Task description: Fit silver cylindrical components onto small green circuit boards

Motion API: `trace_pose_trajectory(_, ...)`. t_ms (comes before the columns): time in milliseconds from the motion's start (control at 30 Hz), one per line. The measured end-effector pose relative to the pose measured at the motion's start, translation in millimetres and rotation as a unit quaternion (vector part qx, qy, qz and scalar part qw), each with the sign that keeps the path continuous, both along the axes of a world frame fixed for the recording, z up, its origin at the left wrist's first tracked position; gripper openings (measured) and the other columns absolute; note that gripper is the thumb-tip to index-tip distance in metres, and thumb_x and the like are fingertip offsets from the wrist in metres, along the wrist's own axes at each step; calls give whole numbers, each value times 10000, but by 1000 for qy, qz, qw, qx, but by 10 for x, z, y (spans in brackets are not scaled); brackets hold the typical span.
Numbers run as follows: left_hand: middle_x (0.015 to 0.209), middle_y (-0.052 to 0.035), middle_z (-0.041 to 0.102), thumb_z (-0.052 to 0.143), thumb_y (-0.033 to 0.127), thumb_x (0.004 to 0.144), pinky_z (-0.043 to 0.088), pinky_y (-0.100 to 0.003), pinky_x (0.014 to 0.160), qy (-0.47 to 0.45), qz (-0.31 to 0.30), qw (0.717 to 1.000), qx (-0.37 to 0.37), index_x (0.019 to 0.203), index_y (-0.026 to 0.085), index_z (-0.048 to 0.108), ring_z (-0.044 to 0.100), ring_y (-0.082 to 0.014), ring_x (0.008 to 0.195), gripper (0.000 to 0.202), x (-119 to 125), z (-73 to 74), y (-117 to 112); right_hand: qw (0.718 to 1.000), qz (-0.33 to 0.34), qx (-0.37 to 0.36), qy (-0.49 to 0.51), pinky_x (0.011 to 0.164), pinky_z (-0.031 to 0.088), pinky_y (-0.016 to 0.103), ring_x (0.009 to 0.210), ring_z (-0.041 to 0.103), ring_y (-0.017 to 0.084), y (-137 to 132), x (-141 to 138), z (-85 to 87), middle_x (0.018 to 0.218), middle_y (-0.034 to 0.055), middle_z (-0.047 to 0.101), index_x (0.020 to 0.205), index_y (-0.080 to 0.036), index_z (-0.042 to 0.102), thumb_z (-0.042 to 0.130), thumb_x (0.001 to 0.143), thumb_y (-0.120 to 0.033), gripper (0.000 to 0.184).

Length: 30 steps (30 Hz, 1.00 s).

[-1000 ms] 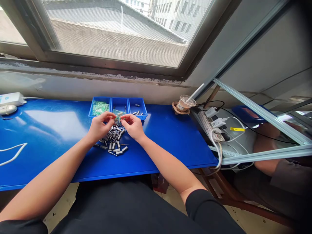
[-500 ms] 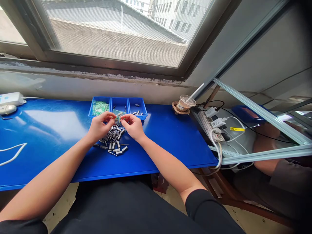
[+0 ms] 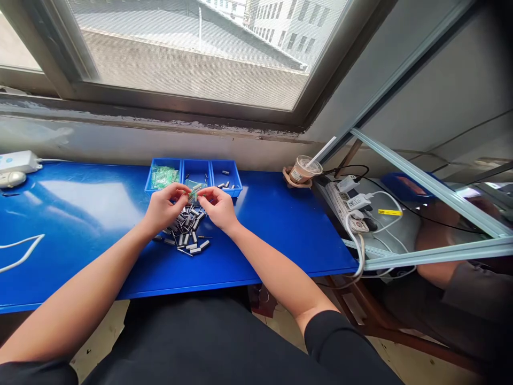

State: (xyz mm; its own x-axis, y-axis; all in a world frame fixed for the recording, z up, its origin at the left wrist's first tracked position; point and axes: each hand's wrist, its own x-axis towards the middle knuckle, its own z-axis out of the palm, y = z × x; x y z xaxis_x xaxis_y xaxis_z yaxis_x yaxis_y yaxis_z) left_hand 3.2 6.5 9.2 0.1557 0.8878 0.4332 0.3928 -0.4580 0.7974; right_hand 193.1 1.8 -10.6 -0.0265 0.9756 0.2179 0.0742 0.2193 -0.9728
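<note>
My left hand (image 3: 163, 207) and my right hand (image 3: 218, 208) meet above a pile of small grey and black cylindrical parts (image 3: 187, 233) on the blue table (image 3: 88, 224). Both pinch a small greenish clear piece (image 3: 195, 189) between their fingertips. Just behind them stands a blue three-compartment tray (image 3: 194, 176). Its left bin holds green pieces (image 3: 163, 177), its right bin a few grey parts (image 3: 226, 185).
A plastic cup with a straw (image 3: 303, 171) stands at the table's right end. Beside it lie a power strip (image 3: 348, 207) and white cables. A white device (image 3: 18, 161) sits far left, a white cable (image 3: 20, 255) lower left. Another person's arm (image 3: 438, 267) shows at right.
</note>
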Motion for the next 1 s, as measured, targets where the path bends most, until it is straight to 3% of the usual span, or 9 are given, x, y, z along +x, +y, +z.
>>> trace_pose_trajectory(1000, 735, -22, 755, 634, 449, 885, 510, -287, 633, 16, 5, 1000, 7, 984, 198, 776, 695, -162, 646, 304, 2, -28, 17, 1000, 7, -9, 1, 711, 525, 288, 766, 666, 142, -7, 10, 8, 894, 29, 782, 939, -200, 771, 737, 838, -391, 218)
